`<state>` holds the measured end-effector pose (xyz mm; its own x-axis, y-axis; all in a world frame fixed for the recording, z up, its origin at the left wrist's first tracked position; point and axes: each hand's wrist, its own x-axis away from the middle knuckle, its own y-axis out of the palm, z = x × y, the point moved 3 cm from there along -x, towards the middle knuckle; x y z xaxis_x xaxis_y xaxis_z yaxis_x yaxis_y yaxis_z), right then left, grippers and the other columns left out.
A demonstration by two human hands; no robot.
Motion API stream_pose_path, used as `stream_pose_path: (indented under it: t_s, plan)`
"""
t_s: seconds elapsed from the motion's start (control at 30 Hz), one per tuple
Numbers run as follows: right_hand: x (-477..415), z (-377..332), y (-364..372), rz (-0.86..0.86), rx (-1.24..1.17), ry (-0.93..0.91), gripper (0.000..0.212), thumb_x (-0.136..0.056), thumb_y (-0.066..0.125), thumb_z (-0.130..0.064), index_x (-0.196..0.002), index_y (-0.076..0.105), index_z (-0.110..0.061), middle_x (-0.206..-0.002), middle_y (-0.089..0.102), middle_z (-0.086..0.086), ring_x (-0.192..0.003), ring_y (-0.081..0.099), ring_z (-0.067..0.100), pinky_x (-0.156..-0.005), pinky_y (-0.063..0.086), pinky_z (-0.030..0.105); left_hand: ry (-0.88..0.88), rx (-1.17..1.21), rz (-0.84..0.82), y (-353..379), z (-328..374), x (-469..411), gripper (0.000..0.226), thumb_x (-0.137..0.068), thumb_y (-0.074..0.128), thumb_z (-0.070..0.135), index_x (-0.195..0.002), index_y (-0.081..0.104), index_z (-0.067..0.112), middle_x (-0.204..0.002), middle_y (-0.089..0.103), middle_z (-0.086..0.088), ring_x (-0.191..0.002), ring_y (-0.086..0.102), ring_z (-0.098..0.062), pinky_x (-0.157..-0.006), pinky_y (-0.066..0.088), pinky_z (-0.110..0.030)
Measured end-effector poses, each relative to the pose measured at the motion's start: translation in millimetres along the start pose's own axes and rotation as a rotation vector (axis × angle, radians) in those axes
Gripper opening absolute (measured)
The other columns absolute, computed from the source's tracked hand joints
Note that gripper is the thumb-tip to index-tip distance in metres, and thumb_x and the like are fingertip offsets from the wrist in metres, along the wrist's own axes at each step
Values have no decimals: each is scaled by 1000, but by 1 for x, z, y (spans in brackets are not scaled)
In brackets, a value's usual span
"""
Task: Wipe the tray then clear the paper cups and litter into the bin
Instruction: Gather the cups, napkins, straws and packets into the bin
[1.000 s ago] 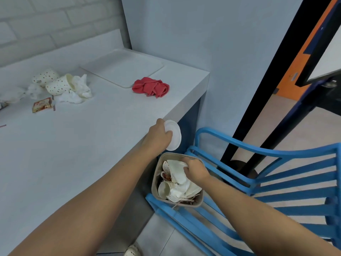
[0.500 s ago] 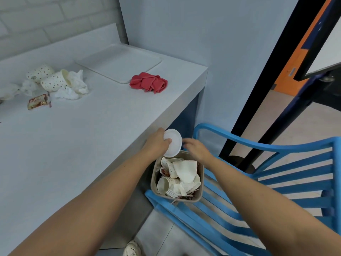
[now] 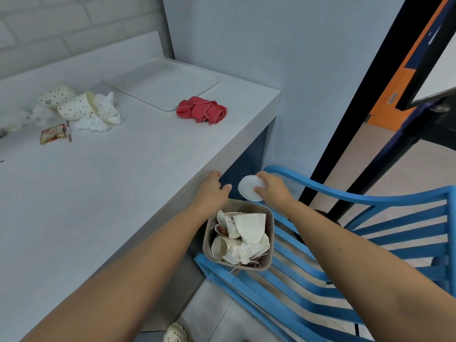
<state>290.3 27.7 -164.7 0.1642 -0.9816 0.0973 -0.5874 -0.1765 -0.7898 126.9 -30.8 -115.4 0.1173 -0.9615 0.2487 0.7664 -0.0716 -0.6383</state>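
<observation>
Head view: flat round lid (image 3: 248, 191), squarish bin (image 3: 246, 205)

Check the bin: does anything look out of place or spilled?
The bin appears perched at the front edge of the blue chair, not the floor, filled nearly to its rim, sticks poking over its near side.

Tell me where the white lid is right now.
Head view, centre-right: the white lid is pinched in the right hand, just off the table edge, above the bin, with the left hand beside it.
</observation>
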Motion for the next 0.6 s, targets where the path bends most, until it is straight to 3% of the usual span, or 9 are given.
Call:
stream_pose_path:
  t_s: [0.13,0.43,0.6]
  plan:
    - [-1,19,20,-48,186,2,32,-93,51,-14,-125,50,-14,-123,57,12,-109,53,27,-89,46,35,114,-26,41,-10,14,11,41,-96,47,24,-135,35,16,-116,53,-5,-98,54,-14,-81,41,-22]
    - [-12,42,57,-175,280,23,36,-95,44,-8,-130,47,-12,-126,51,12,-117,46,28,-93,42,35,189,41,93,-29,16,23,40,-96,48,23,-134,36,20,-112,50,2,-92,52,-8,-76,39,-18]
    - [-12,50,70,-321,421,77,55,-95,43,-4,-145,28,-17,-146,33,10,-132,34,30,-106,38,38,184,56,141,-33,7,22,39,-95,49,21,-132,37,20,-110,50,2,-81,50,-2,-66,37,-8]
